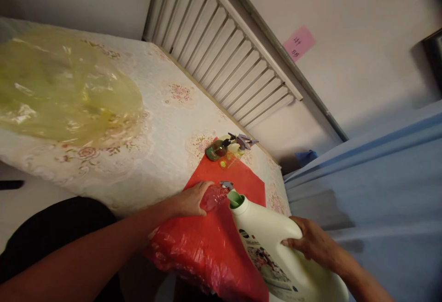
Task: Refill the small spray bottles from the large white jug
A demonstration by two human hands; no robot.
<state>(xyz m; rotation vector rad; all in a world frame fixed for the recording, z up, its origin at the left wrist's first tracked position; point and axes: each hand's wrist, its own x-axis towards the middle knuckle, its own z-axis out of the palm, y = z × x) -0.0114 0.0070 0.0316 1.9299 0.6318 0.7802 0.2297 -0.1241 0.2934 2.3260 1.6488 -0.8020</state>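
My left hand is wrapped around a see-through bottle, which stands on a red sheet. In my right hand is the handle of a large cream-coloured jug with a printed label. The jug leans toward the bottle, and its green pouring spout is right at the bottle's mouth. Whether liquid is flowing, I cannot tell. Just behind the bottle lies a grey spray trigger head. Red plastic hangs over the near edge below my hands.
A dark green pump bottle and a yellowish spray bottle stand farther back on the red sheet. At the left, a yellow plastic bag lies on the flowered tablecloth. A radiator lines the wall; a blue curtain hangs at the right.
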